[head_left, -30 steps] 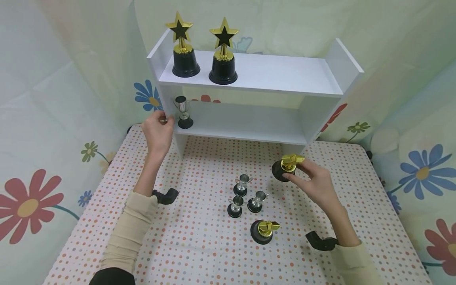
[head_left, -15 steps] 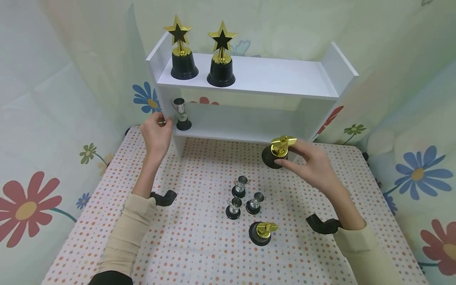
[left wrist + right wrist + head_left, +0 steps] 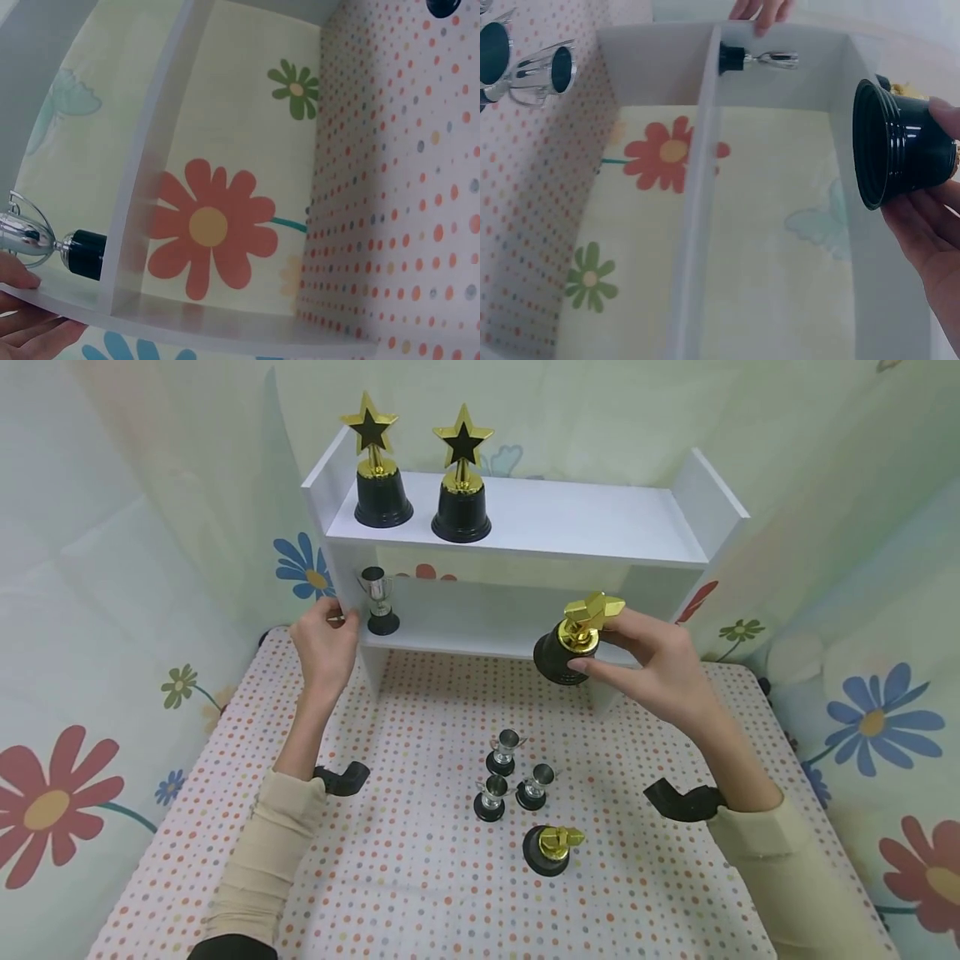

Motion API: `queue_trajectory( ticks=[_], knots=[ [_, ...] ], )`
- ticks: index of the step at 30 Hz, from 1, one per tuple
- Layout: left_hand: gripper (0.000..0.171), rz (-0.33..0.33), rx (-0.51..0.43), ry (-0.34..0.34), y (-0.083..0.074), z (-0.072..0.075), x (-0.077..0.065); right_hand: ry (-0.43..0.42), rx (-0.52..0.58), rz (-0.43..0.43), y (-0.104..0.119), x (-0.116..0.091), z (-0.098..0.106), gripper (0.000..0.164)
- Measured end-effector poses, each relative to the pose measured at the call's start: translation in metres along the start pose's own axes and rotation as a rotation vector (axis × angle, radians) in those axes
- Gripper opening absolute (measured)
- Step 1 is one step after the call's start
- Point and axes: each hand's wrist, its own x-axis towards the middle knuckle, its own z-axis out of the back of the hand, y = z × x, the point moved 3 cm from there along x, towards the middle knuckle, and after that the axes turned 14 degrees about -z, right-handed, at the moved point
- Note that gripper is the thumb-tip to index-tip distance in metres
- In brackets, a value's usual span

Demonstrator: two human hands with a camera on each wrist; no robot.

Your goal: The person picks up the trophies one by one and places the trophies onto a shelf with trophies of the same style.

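My right hand [image 3: 656, 672] grips a gold star trophy [image 3: 566, 647] by its black base, in front of the white shelf unit [image 3: 585, 522] and clear of the table. In the right wrist view the hollow underside of that black base [image 3: 870, 146] faces the camera. On the shelf unit's left side panel, my left hand [image 3: 326, 647] pinches the edge, thumb inside and fingers outside. Just inside, a small silver cup trophy [image 3: 380, 602] stands on the middle shelf. Two star trophies, one at the left end [image 3: 381, 468] and one beside it [image 3: 461, 481], stand on the top shelf.
Several small silver cups, one of them a front cup [image 3: 491, 797], stand grouped on the dotted tablecloth [image 3: 420, 868]. Nearer the front stands another gold star trophy [image 3: 550, 850]. Flowered cloth [image 3: 862, 568] hangs around the table.
My right hand has lifted the star trophy up and slightly left, from low over the table to the height of the middle shelf. The left hand keeps its place on the side panel.
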Motion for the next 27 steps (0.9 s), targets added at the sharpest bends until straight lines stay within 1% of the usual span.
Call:
queue_trajectory(
  ticks=[3,5,10,12,16,20,23,24,27],
  knots=[
    [0.019,-0.004,0.001,-0.002,0.000,0.000,0.001,-0.010,0.019,-0.009,0.007,0.005,0.004,0.051],
    [0.019,0.001,0.004,-0.003,0.000,0.001,0.001,-0.018,0.004,-0.046,0.011,0.007,0.006,0.047],
    [0.020,-0.002,0.011,0.003,0.000,0.001,0.001,-0.025,-0.018,-0.117,0.019,0.014,0.010,0.045],
    [0.020,-0.004,0.018,0.002,0.000,0.002,0.001,-0.023,-0.008,-0.127,0.022,0.017,0.011,0.046],
    [0.020,-0.004,0.016,-0.010,-0.002,0.004,0.005,-0.022,-0.012,-0.139,0.029,0.027,0.015,0.041],
    [0.020,0.019,0.017,0.001,-0.003,0.004,0.006,-0.034,0.036,-0.127,0.037,0.033,0.022,0.039],
    [0.020,0.029,0.018,0.006,-0.004,0.002,0.003,-0.041,0.107,-0.136,0.039,0.037,0.029,0.037],
    [0.019,0.029,0.014,0.005,-0.005,0.002,0.002,-0.046,0.122,-0.143,0.040,0.038,0.032,0.036],
    [0.019,0.027,0.010,0.006,-0.004,0.000,0.002,-0.078,0.118,-0.189,0.041,0.044,0.039,0.038]
  ],
)
